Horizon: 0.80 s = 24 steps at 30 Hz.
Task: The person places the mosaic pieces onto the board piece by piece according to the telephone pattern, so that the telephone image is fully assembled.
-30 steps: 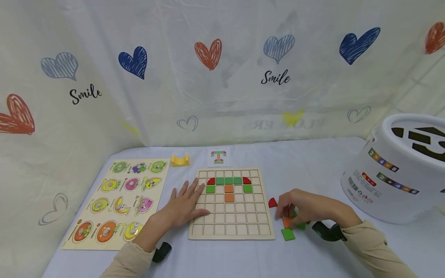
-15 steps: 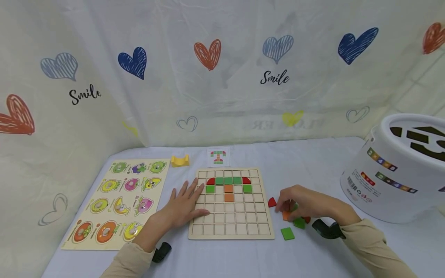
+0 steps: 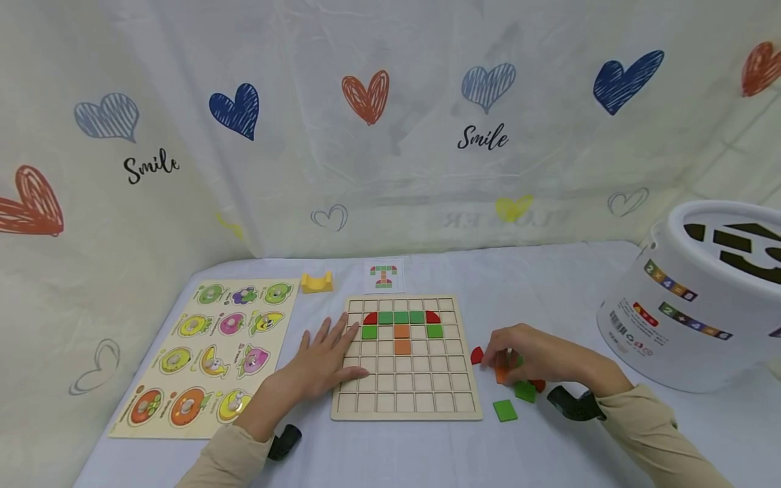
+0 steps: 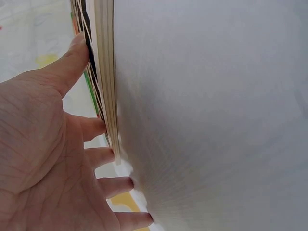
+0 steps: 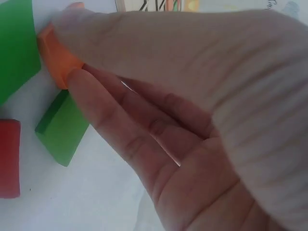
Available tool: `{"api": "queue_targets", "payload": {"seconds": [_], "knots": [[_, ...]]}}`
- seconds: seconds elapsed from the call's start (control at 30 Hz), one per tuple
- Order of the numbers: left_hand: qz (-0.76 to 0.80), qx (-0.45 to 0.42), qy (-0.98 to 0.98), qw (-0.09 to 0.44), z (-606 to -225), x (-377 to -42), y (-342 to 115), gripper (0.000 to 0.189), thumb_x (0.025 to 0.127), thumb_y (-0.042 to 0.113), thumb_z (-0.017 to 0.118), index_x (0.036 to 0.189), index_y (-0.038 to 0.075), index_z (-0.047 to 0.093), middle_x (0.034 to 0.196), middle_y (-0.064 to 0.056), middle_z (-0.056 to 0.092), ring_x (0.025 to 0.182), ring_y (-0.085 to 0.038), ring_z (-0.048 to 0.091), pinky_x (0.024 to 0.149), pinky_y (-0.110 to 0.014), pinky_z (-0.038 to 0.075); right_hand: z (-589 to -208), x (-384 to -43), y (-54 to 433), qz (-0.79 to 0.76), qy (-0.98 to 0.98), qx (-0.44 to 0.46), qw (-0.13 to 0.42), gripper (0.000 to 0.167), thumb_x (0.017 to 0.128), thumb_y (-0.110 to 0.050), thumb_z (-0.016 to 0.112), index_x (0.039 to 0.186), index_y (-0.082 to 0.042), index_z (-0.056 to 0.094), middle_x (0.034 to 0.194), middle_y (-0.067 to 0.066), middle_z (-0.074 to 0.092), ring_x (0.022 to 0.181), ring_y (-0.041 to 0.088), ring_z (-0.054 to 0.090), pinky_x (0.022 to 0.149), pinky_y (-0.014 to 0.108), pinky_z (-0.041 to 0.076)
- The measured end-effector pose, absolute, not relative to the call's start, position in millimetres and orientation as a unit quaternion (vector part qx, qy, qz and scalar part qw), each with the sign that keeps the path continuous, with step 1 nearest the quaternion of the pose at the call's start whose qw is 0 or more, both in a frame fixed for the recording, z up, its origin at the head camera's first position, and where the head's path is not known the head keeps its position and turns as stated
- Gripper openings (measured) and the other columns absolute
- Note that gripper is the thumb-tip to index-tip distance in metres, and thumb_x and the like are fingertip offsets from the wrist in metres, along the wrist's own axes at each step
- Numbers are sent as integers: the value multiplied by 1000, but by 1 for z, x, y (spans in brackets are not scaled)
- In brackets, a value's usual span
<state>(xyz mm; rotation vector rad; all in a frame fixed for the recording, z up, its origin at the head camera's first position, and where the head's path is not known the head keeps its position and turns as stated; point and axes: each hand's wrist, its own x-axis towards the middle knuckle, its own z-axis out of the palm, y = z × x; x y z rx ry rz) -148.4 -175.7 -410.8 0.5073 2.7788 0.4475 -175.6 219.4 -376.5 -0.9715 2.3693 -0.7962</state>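
Observation:
My left hand (image 3: 320, 362) lies with fingers spread on the left edge of a wooden grid board (image 3: 427, 412). Set in its squares are green and orange tiles and two red quarter-round pieces, in a T-like top and stem. To the right of the board, my right hand (image 3: 531, 352) pinches an orange tile (image 5: 58, 57) between thumb and index finger, tilted up from the cloth. Around it lie a green tile (image 5: 65, 130), a red piece (image 5: 7, 159) and a red quarter-round piece (image 3: 477, 355). A separate green tile (image 3: 505, 410) lies nearer the front. Some pieces are partly hidden by the hand.
Behind the board lies a pattern card (image 3: 384, 276) showing a coloured T, with a yellow curved block (image 3: 316, 282) to its left. A fruit puzzle board (image 3: 146, 432) covers the table's left side. A large white tub (image 3: 665, 339) stands at the right.
My right hand has shifted slightly over the loose tiles, and the orange tile now tilts up in its fingers. The left hand has stayed on the board.

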Motion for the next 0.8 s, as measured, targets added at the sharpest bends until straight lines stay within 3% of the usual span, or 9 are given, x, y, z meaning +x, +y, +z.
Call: {"api": "queue_targets", "payload": {"seconds": [0.23,0.8], "knots": [[153,177,962,137,-411,-147,-176,91,101,62,56,166,6,25,174,-19,11,158,-49,10,118,-76,10,-376,-175,220,-279,867,-358,207,27,79,-3,90,101,-9,76,88,-11,67,79,4,61,73,26,57],[152,177,962,138,-414,-150,-177,90,102,61,57,167,7,24,175,-18,9,158,-48,7,119,-76,8,-374,-179,218,-292,867,-360,184,22,82,-2,88,89,-18,75,87,-13,66,78,4,61,74,26,59]]}}
